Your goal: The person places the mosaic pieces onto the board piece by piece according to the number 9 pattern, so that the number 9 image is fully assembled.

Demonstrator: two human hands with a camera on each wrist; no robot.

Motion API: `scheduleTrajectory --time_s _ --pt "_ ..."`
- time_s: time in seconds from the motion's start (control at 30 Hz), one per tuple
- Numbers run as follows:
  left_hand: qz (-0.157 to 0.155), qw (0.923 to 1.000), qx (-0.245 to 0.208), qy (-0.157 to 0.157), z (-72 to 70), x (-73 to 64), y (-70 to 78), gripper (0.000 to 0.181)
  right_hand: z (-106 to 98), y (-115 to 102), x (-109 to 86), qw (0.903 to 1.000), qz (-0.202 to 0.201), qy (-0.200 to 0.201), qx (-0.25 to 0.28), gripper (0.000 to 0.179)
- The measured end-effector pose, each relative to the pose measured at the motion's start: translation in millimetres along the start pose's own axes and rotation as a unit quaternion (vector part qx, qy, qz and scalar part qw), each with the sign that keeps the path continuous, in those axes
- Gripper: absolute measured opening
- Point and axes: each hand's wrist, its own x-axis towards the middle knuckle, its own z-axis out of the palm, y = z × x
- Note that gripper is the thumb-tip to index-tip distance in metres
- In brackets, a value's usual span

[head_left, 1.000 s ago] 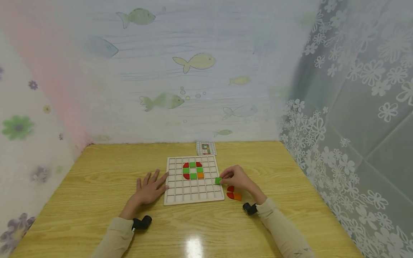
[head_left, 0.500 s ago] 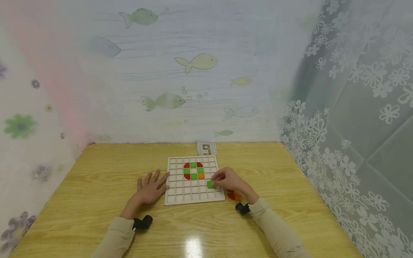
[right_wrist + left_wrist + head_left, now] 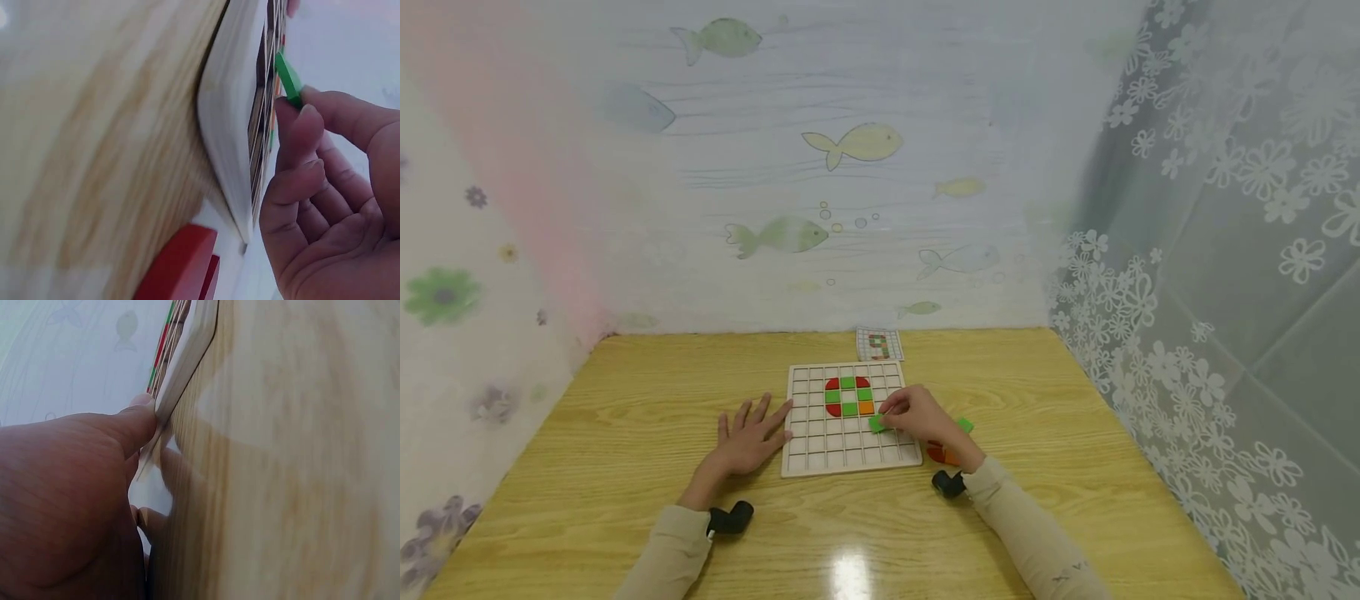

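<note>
A pale wooden grid board (image 3: 820,461) lies on the table, with a ring of red, green and orange tiles (image 3: 848,409) set in its upper middle cells. My right hand (image 3: 917,414) pinches a green square tile (image 3: 877,424) between thumb and fingers, just below the orange tile (image 3: 867,407). In the right wrist view that green tile (image 3: 288,79) tilts close over the grid. With fingers spread, my left hand (image 3: 747,440) rests on the table, its thumb (image 3: 140,419) and a fingertip touching the board's left edge.
Loose red and orange pieces (image 3: 937,452) and a green tile (image 3: 966,426) lie right of the board, partly hidden by my right wrist. A small pattern card (image 3: 878,344) with a coloured grid print stands behind the board, near the wall.
My right hand has carried the green tile leftward from the board's right edge to the cells below the orange tile. The left hand stays put.
</note>
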Motion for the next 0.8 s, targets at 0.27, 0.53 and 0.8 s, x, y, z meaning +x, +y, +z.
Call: scheduleTrajectory --time_s 0.27,0.53,0.8 --pt "-0.003 1.0 0.003 -0.008 -2.1 -0.2 1.6 0.067 5 -8 4.9 0.9996 0.025 0.01 -0.007 0.009" --pt "-0.005 0.9999 0.014 -0.003 1.2 2.4 -2.0 0.066 8 -11 9.2 0.9991 0.038 0.009 -0.015 0.009" --pt "-0.004 0.9999 0.011 0.002 2.6 2.2 -3.9 0.064 10 -9 12.0 0.999 0.038 0.0 -0.023 0.011"
